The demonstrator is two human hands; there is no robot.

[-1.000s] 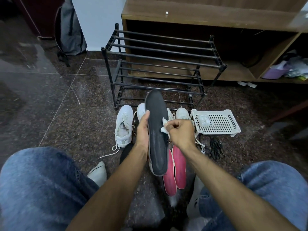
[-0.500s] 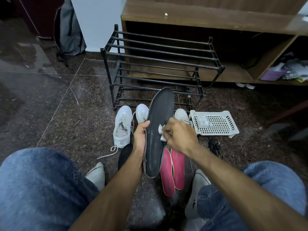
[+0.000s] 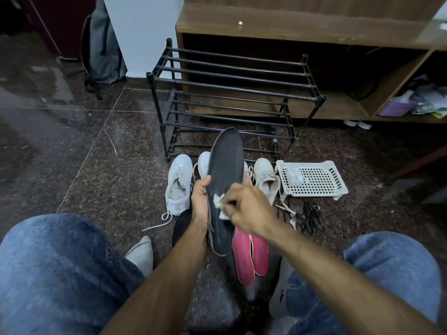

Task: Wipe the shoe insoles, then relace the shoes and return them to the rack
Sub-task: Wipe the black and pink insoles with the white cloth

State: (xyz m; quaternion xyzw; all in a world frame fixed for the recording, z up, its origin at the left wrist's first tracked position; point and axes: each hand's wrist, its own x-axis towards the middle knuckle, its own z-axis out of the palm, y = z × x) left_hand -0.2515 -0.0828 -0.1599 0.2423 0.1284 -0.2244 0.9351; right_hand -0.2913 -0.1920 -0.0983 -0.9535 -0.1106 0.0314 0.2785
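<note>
My left hand (image 3: 200, 201) grips a long black insole (image 3: 226, 175) by its left edge, holding it upright in front of me. My right hand (image 3: 244, 209) pinches a small white wipe (image 3: 219, 203) and presses it against the insole's lower middle. Two pink insoles (image 3: 251, 255) lie on the floor just below. White sneakers (image 3: 177, 183) stand behind, one at the left, one (image 3: 266, 177) at the right, a third partly hidden behind the black insole. The black metal shoe rack (image 3: 232, 93) stands beyond them with bare bars.
A white perforated basket (image 3: 312, 178) lies at the right of the shoes, with dark laces (image 3: 309, 216) on the floor before it. A wooden cabinet (image 3: 290, 27) rises behind the rack, a grey backpack (image 3: 101, 49) leans at the far left. My jeans-clad knees frame the bottom.
My right hand has slid the wipe down the insole from its middle toward the lower part. The insole has tilted slightly rightward in my left hand.
</note>
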